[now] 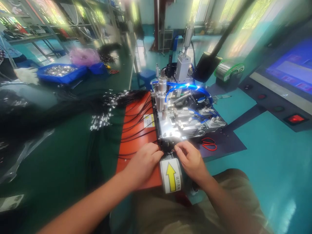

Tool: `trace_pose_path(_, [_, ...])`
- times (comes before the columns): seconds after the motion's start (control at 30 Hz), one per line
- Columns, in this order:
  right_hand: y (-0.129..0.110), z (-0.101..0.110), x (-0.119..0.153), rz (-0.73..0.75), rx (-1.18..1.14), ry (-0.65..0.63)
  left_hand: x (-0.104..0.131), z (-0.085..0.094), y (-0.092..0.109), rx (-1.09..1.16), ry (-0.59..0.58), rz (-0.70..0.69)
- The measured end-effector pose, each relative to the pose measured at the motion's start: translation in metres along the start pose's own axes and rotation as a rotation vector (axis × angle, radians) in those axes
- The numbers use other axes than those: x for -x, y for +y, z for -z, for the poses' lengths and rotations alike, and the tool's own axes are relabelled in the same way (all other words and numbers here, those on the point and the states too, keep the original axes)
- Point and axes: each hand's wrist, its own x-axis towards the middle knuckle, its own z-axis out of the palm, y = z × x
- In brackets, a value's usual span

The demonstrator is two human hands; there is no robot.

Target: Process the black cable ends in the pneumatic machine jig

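My left hand (145,161) is at the front end of a metal machine (177,120), fingers curled together at a dark slot. What they grip is hidden. Across a small gap, my right hand (191,159) has its thumb and forefinger pinched at the same slot. Anything between those tips is too small to name. Below the fingertips sits a rounded guide with a yellow arrow label (171,175). Thin black cables (134,128) lie over an orange plate (138,113) and run to the machine's left edge.
Red-handled scissors (209,144) lie right of the machine. A solder spool (229,71) and a screen panel (287,78) stand further right. At left are heaped cables with shiny ends (101,120), a blue tray (60,72) and another person's gloved hand (26,75).
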Motion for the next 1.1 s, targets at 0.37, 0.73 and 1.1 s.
trace_pose_path(0.37, [-0.003,0.005,-0.002,-0.252,-0.118,-0.151,0.0,0.0,0.0,-0.017,0.017,-0.013])
trace_pose_path(0.73, [-0.001,-0.005,0.0,-0.044,-0.034,-0.104,0.0,0.001,-0.001,-0.012,0.03,-0.027])
trace_pose_path(1.1, [0.002,-0.013,0.001,-0.153,-0.14,-0.013,-0.002,0.004,0.003,-0.003,-0.048,0.058])
